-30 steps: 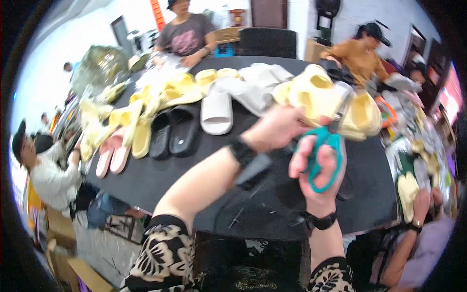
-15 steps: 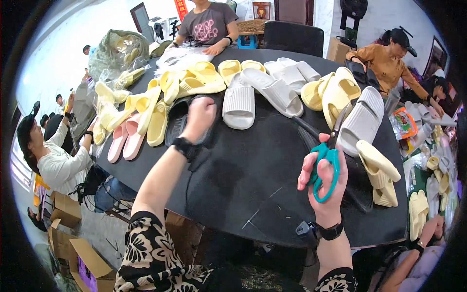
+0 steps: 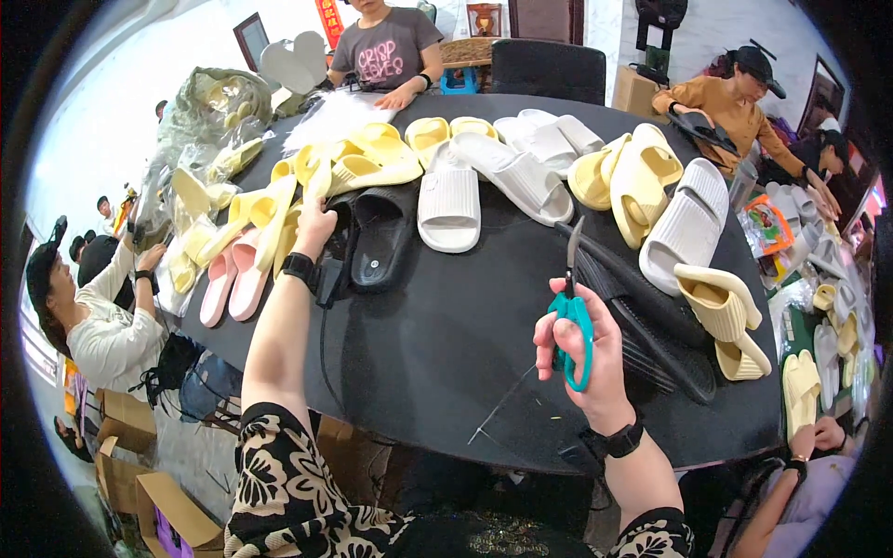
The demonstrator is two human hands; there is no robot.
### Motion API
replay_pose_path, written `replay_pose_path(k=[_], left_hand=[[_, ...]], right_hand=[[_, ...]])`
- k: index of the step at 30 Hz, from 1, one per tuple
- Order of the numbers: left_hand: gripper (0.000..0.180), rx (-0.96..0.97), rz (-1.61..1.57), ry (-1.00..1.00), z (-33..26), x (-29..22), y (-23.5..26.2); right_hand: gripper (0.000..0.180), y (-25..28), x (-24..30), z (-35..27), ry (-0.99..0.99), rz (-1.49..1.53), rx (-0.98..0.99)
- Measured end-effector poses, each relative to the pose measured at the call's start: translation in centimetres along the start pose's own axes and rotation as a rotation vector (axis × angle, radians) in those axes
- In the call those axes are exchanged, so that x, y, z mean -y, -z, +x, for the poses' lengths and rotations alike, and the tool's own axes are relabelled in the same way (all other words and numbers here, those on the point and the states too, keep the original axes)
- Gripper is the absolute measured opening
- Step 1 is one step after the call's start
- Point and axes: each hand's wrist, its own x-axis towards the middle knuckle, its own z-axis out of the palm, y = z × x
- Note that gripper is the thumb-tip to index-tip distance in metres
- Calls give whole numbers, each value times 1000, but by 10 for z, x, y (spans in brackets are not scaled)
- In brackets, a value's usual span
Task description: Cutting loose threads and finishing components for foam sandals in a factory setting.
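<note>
My left hand (image 3: 314,228) is closed at the near end of a yellow slipper (image 3: 319,177), in the row on the left of the dark table. Just right of that hand stands a pair of black slippers (image 3: 379,237), partly behind my wrist. My right hand (image 3: 588,358) holds scissors (image 3: 579,330) with teal handles, the dark blades pointing up and away. Beyond the scissors lie black ribbed slippers (image 3: 642,312). Pink slippers (image 3: 249,274) sit left of my left hand. A grey-white slipper (image 3: 448,209) faces me in the middle.
More yellow slippers (image 3: 377,153) and white ones (image 3: 516,177) curve along the table (image 3: 446,344). Thread scraps (image 3: 498,409) lie near its front edge. A bulging clear bag (image 3: 219,112) stands far left. Several people work around; cardboard boxes (image 3: 177,511) sit on the floor at lower left.
My left hand has moved left, from above the black slippers to the yellow slipper. The right hand has shifted left with the scissors, uncovering more of the black ribbed slippers.
</note>
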Motion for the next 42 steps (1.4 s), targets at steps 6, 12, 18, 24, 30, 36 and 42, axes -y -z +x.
replay_pose_path(k=[6, 12, 18, 24, 30, 36, 42], left_hand=[[28, 50, 77, -147, -6, -36, 26], [20, 224, -480, 12, -18, -113, 72], [16, 339, -867, -128, -10, -176, 110], [16, 560, -880, -218, -83, -237, 95], [12, 721, -670, -214, -149, -250, 50], [13, 767, -745, -167, -153, -251, 41], [11, 747, -759, -220, -169, -263, 40]], right_hand=[[41, -1, 2, -1, -49, -39, 5], [42, 3, 0, -3, -81, -49, 15], [43, -1, 2, -5, -98, -84, 58], [47, 0, 2, -5, -33, -64, 133], [54, 5, 6, -7, -24, 18, 313], [61, 6, 19, -11, 5, 321, 406], [44, 17, -1, 2, -308, 402, 294]])
